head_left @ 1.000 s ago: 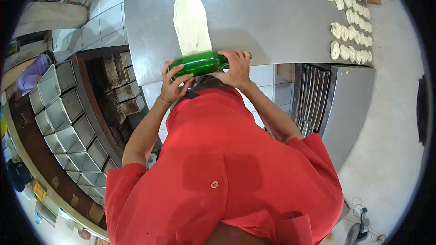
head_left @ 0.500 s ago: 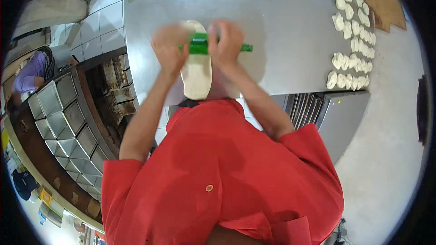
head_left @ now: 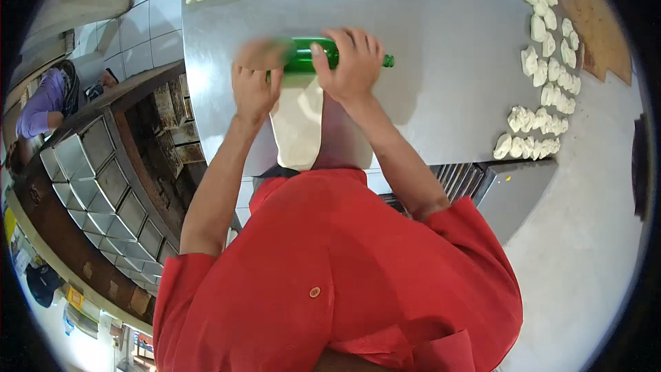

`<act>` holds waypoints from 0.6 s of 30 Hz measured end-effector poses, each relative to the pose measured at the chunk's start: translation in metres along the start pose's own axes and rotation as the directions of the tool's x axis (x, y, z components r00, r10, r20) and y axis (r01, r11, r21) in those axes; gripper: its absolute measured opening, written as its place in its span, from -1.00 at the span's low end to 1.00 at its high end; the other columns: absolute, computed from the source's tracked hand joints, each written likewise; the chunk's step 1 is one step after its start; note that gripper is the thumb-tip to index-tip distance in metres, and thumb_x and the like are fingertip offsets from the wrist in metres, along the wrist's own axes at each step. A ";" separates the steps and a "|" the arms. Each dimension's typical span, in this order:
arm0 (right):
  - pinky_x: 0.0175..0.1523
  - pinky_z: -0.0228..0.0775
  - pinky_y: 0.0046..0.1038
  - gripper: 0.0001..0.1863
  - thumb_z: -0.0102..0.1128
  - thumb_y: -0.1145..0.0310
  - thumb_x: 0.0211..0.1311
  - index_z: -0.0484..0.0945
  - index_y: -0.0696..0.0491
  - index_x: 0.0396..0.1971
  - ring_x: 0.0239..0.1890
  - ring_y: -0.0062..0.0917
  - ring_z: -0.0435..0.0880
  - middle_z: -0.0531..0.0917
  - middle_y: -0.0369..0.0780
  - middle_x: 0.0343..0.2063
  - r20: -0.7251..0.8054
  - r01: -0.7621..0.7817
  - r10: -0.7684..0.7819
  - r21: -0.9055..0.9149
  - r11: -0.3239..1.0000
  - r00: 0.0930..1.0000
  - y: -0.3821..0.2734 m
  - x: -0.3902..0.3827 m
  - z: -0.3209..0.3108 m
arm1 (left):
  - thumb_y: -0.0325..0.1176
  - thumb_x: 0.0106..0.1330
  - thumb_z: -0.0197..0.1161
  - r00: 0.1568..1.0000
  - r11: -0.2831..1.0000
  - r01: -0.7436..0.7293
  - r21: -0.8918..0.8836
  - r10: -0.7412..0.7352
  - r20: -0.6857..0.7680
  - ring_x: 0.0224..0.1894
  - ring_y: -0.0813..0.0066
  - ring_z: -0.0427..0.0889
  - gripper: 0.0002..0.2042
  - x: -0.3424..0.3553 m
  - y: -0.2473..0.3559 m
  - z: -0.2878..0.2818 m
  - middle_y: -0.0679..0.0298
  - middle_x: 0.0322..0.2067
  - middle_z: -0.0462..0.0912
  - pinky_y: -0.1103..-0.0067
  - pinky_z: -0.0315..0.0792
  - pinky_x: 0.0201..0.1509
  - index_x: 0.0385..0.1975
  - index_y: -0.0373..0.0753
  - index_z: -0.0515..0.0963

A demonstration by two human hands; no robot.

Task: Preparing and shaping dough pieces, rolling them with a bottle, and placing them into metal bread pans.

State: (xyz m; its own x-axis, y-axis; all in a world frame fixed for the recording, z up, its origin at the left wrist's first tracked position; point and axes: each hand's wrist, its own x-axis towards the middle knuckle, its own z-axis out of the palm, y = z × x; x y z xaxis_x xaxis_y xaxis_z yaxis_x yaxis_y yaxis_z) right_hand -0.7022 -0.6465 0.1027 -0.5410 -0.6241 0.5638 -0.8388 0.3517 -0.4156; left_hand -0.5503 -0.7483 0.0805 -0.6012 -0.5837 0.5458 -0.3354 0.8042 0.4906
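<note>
Right grip (head_left: 354, 69) curls round the green bottle (head_left: 300, 60); left grip (head_left: 256, 81) too blurred to judge; level pressure should suit the flat dough (head_left: 299, 131).

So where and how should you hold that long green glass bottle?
Probably from above, near both ends. The green glass bottle lies on its side, neck pointing right, so the left hand suits the wide round body and the right hand the end nearer the neck.

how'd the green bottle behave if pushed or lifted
The green bottle would probably roll, since it is round-bodied and lies on its side. It looks like shiny glass, so it may feel slick and break if dropped.
</note>
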 end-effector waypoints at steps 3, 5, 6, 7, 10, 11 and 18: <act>-0.19 0.38 -0.27 -0.53 0.10 -0.13 0.30 0.66 -0.02 -0.50 -0.48 -0.26 0.59 0.66 -0.24 -0.55 0.167 -0.026 0.055 -0.173 0.985 0.984 0.039 -0.006 0.015 | -0.23 0.54 0.08 0.935 0.975 0.220 0.028 -0.219 0.279 -0.13 0.35 0.68 -0.71 0.039 -0.005 0.011 0.28 -0.24 0.77 0.46 0.50 0.09 -0.15 -0.06 0.80; -0.19 0.41 -0.29 -0.27 -0.18 -0.32 0.38 0.64 0.03 -0.57 -0.50 -0.28 0.61 0.68 -0.24 -0.59 0.641 -0.166 0.343 -0.322 0.932 0.687 0.050 0.060 0.026 | -0.01 0.46 0.02 0.747 0.837 0.543 0.075 -0.521 0.413 -0.29 0.14 0.69 -0.59 0.094 -0.021 0.026 0.24 -0.34 0.81 0.40 0.52 -0.11 -0.23 -0.03 0.83; -0.18 0.44 -0.27 -0.17 -0.31 -0.39 0.39 0.65 0.07 -0.58 -0.49 -0.26 0.64 0.69 -0.23 -0.59 0.777 -0.309 0.431 -0.316 0.897 0.458 0.051 0.091 0.034 | 0.05 0.44 0.03 0.667 0.819 0.499 0.284 -0.572 0.478 -0.30 0.20 0.68 -0.56 0.114 -0.057 0.051 0.26 -0.32 0.81 0.43 0.52 -0.12 -0.20 -0.05 0.83; -0.17 0.47 -0.26 -0.05 -0.44 -0.45 0.40 0.66 0.11 -0.59 -0.49 -0.25 0.66 0.71 -0.21 -0.60 0.866 -0.437 0.460 -0.343 0.832 0.196 0.053 0.113 0.040 | 0.12 0.43 0.04 0.580 0.775 0.418 0.474 -0.629 0.519 -0.30 0.25 0.68 -0.52 0.131 -0.085 0.067 0.28 -0.30 0.82 0.46 0.52 -0.12 -0.17 -0.06 0.82; -0.09 0.50 -0.35 -0.75 0.21 0.29 0.35 0.70 0.17 -0.22 -0.27 -0.34 0.63 0.69 -0.07 -0.22 0.903 -0.741 0.430 -0.298 0.601 -0.014 0.049 0.126 0.033 | 0.04 0.46 -0.12 0.561 0.825 0.497 0.268 -0.542 0.626 -0.12 -0.20 0.67 -0.44 0.151 -0.072 0.057 -0.08 -0.13 0.78 0.17 0.52 0.09 -0.26 -0.26 0.77; -0.12 0.51 -0.30 -0.39 -0.13 -0.13 0.36 0.69 0.13 -0.40 -0.38 -0.28 0.66 0.71 -0.13 -0.40 0.899 -0.614 0.425 -0.277 0.739 0.105 0.052 0.108 0.020 | 0.11 0.43 -0.04 0.649 0.862 0.479 0.163 -0.474 0.595 -0.21 0.05 0.68 -0.47 0.134 -0.067 0.040 0.11 -0.21 0.81 0.33 0.52 -0.02 -0.21 -0.16 0.80; -0.13 0.52 -0.22 -0.28 0.06 -0.43 0.29 0.73 0.01 -0.32 -0.42 -0.26 0.72 0.76 -0.21 -0.46 0.566 -0.088 0.280 -0.342 0.935 0.776 -0.012 -0.085 -0.057 | -0.29 0.46 0.17 0.951 0.868 0.306 -0.392 -0.263 0.161 -0.30 0.25 0.68 -0.76 -0.057 0.007 -0.032 0.21 -0.29 0.79 0.45 0.53 -0.14 -0.27 -0.26 0.76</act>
State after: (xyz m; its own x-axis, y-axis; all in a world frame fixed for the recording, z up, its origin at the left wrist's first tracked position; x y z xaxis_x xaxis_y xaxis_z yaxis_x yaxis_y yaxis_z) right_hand -0.6497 -0.5577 0.1009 -0.6201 -0.7801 -0.0829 -0.7577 0.6230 -0.1943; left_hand -0.4955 -0.7131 0.0741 -0.6004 -0.7488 0.2809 -0.1910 0.4753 0.8589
